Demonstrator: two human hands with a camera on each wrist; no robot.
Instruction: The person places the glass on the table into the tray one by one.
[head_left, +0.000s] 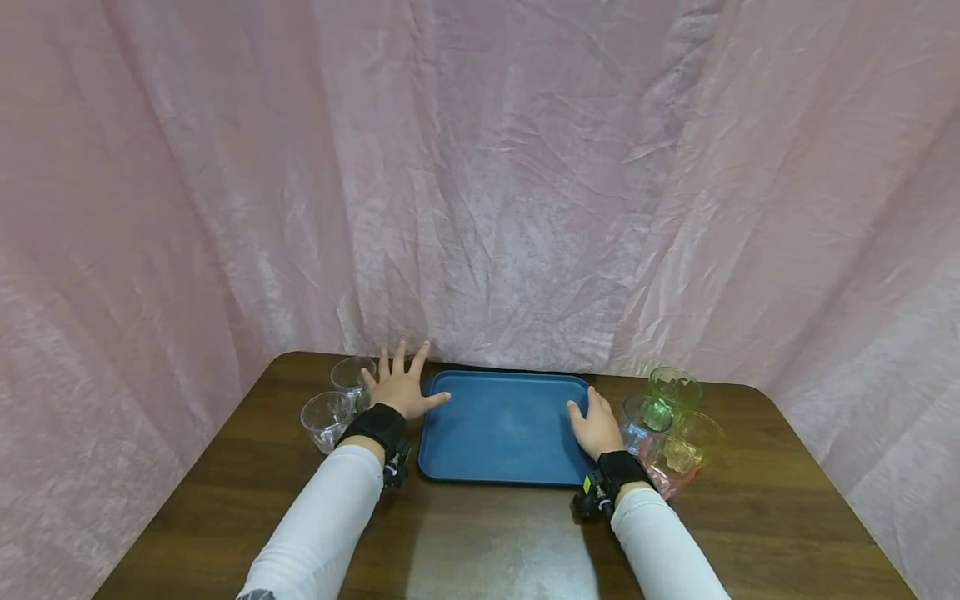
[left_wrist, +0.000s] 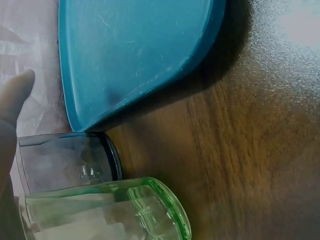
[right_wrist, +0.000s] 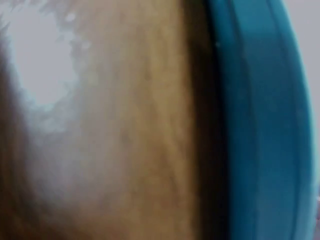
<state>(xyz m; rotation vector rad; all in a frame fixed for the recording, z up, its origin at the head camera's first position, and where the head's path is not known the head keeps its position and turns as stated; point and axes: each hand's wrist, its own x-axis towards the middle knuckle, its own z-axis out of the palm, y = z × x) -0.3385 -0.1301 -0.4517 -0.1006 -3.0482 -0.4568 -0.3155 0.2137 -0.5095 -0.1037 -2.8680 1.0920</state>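
A blue rectangular tray (head_left: 506, 429) lies on the wooden table, its top surface bare. My left hand (head_left: 400, 392), fingers spread wide, is over the tray's left side with the thumb pointing in across the rim. Just left of that hand stand clear glasses (head_left: 325, 421); the left wrist view shows a green-tinted glass (left_wrist: 115, 212) and a dark grey one (left_wrist: 70, 162) close below the hand. My right hand (head_left: 598, 429) is at the tray's right edge, thumb toward the inside and fingers extended along the rim. In the right wrist view only the tray's side (right_wrist: 265, 125) shows, blurred.
To the right of my right hand is a group of coloured glasses: a green one (head_left: 675, 387), a bluish one (head_left: 641, 429), a yellow one (head_left: 701, 433) and a pink one (head_left: 660, 475). A pink curtain (head_left: 510, 208) hangs behind the table (head_left: 495, 533).
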